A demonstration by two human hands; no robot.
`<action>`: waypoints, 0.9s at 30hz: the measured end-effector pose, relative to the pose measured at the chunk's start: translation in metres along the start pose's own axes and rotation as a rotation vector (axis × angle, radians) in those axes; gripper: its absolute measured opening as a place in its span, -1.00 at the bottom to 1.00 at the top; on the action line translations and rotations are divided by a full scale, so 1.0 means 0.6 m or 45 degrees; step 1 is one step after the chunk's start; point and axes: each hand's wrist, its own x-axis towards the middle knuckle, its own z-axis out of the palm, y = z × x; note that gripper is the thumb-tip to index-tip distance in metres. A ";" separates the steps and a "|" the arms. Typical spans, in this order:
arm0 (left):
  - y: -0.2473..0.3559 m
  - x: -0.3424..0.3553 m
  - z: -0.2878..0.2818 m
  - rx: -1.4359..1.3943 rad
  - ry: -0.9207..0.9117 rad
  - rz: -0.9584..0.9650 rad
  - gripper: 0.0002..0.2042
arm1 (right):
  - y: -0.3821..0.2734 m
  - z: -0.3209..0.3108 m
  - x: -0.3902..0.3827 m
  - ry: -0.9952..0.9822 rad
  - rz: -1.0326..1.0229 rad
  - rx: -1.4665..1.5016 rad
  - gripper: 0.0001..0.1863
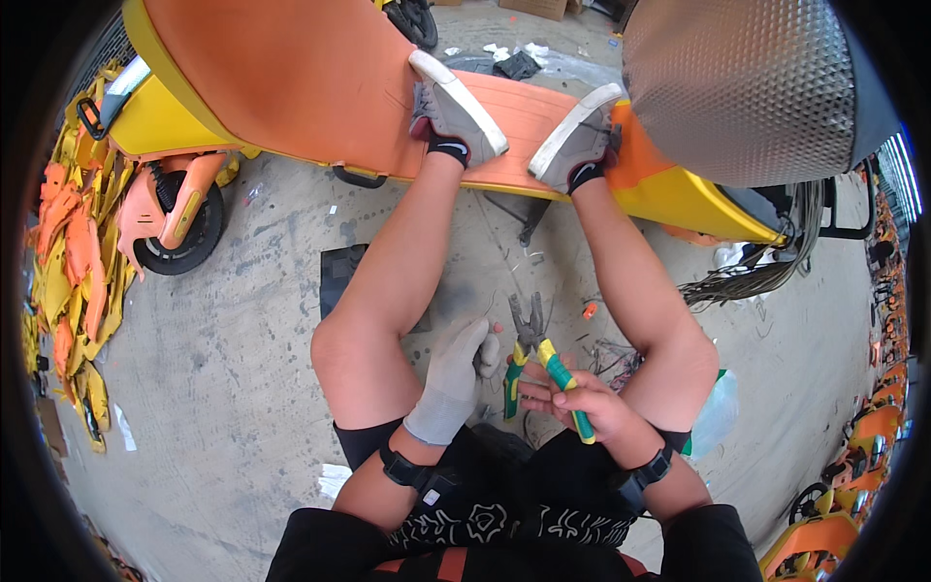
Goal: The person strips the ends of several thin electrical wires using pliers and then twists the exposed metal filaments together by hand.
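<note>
My right hand is bare and grips a pair of pliers with green and yellow handles. The pliers point away from me and their jaws are spread. Beside them on the left is my left hand, in a pale grey work glove. Its fingers are curled together near the thumb; whatever they may hold is too small to make out. Both hands hover between my knees, above the floor. My shoes rest on the orange footboard of a yellow and orange scooter in front of me.
Yellow and orange plastic panels are heaped at the left, near the scooter's wheel. A silver textured seat cover is at the upper right, with a bundle of cables below. Wire scraps lie under my right knee; more scooters line the right.
</note>
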 end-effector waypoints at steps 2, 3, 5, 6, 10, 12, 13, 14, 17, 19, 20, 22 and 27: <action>-0.001 0.001 -0.005 -0.013 -0.004 0.002 -0.78 | -0.012 -0.001 0.002 -0.054 0.004 -0.170 -0.66; 0.002 0.001 -0.006 0.001 -0.004 -0.009 -0.78 | -0.016 0.004 0.003 -0.032 0.002 -0.301 -0.71; 0.013 -0.003 -0.001 0.010 -0.009 -0.029 -0.76 | -0.025 0.009 0.005 0.018 0.004 -0.581 -0.81; 0.018 -0.003 0.002 0.016 -0.015 -0.052 -0.77 | -0.024 0.003 0.008 -0.044 -0.091 -0.671 -0.87; 0.025 -0.001 0.002 0.186 -0.070 -0.144 -0.78 | -0.026 -0.007 0.011 -0.149 -0.112 -0.650 -0.87; 0.022 0.002 -0.004 0.324 -0.141 -0.147 -0.78 | -0.032 -0.008 0.014 -0.156 -0.123 -0.725 -0.88; 0.019 0.003 -0.002 0.375 -0.143 -0.124 -0.79 | -0.037 -0.007 0.013 -0.159 -0.130 -0.762 -0.88; 0.021 0.002 0.001 0.433 -0.144 -0.100 -0.79 | -0.041 -0.004 0.014 -0.154 -0.129 -0.786 -0.88; 0.024 0.003 0.003 0.539 -0.144 -0.096 -0.80 | -0.058 0.004 0.012 -0.145 -0.105 -0.842 -0.90; 0.021 0.006 0.000 0.586 -0.134 -0.099 -0.80 | -0.066 0.004 0.011 -0.151 -0.061 -0.860 -0.91; 0.016 0.007 -0.004 0.611 -0.120 -0.091 -0.80 | -0.066 0.000 0.012 -0.175 -0.127 -0.919 -0.91; 0.015 0.007 -0.005 0.698 -0.123 -0.086 -0.81 | -0.061 -0.010 0.014 -0.223 -0.258 -1.037 -0.91; 0.019 0.008 -0.002 0.957 -0.181 0.017 -0.81 | -0.064 -0.003 0.012 -0.174 -0.225 -1.088 -0.90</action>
